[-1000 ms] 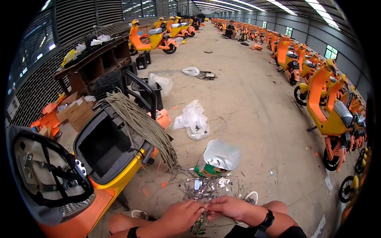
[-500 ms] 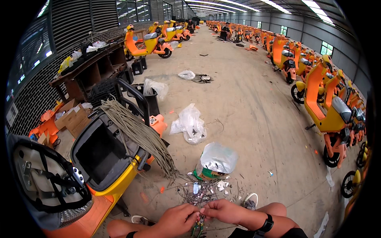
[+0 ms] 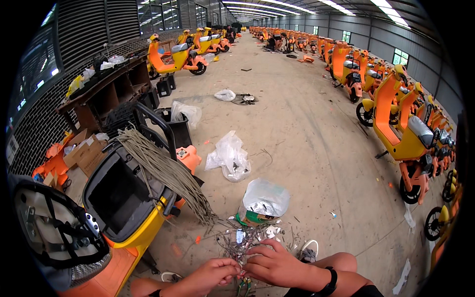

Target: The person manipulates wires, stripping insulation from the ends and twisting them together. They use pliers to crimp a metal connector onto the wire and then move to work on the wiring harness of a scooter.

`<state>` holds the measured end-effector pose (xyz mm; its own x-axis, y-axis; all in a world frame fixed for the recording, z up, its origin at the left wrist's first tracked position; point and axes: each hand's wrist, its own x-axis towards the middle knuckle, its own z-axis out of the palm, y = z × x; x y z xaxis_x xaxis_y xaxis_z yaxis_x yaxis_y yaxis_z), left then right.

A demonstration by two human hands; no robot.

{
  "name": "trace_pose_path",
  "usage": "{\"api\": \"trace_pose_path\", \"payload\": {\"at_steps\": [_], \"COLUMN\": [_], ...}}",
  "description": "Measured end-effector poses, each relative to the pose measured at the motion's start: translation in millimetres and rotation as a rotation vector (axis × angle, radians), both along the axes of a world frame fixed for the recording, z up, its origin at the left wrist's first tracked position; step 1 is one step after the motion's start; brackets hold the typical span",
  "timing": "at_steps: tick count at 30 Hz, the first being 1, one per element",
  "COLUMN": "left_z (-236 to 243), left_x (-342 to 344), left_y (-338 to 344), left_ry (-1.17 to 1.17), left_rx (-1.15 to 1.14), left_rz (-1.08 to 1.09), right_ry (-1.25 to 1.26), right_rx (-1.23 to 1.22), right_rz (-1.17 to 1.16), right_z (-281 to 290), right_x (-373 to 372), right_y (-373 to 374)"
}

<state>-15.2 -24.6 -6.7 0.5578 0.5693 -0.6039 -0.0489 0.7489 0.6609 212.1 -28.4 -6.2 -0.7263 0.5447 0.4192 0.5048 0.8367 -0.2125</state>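
My left hand (image 3: pixel 221 272) is closed in a pinch low in the middle, its thumb and fingertips meeting my right hand. Any small item between those fingertips is too small to make out. My right hand (image 3: pixel 273 265) curls in from the right, thumb side against the left fingertips, upper fingers lifted and slightly apart. Just beneath both hands show the green, yellow and red handles of a hand tool, probably pliers (image 3: pixel 244 285); their jaws are hidden. Beyond the fingers, dark cut strands and scraps (image 3: pixel 232 243) litter the floor beside an open white-and-green bag (image 3: pixel 266 198).
At left stands a yellow-orange scooter with its storage bin (image 3: pixel 121 190) open and a bundle of grey-green cords (image 3: pixel 166 173) draped over it. A clear plastic bag (image 3: pixel 230 157) lies ahead. Scooters (image 3: pixel 401 119) line the right side; a brown workbench (image 3: pixel 106 89) stands at left.
My right hand's upper fingers have lifted and spread from a tight pinch. My left hand stays pinched, slightly lower and further left. The whole view has shifted a little.
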Motion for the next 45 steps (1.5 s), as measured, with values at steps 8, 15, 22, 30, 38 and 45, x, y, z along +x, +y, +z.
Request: {"api": "trace_pose_path", "payload": {"at_steps": [8,15,22,30,38,45], "left_z": [-4,-22,-9,6,4,5], "left_x": [-2,-7,4,4,5,0], "left_y": [2,1,-12,-16,-14,-15], "left_ry": [-0.104,-0.122,0.244,0.647,0.606,0.52], "left_rx": [-0.118,0.045,0.827,1.71,1.556,1.195], "left_rz": [-0.004,-0.152,-0.115,-0.137,-0.111,0.024], "right_ry": [0.098,0.134,0.443,0.855,0.96,0.336], "right_rx": [-0.07,-0.123,-1.198,-1.941,-2.009,-0.83], "right_rz": [0.016,0.034,-0.264,-0.361,-0.338,-0.246], "right_z": [11,15,12,-10,-24,15], "right_x": [-1,-1,-6,-8,-9,-19], "right_y": [0,0,-8,-1,-3,1]}}
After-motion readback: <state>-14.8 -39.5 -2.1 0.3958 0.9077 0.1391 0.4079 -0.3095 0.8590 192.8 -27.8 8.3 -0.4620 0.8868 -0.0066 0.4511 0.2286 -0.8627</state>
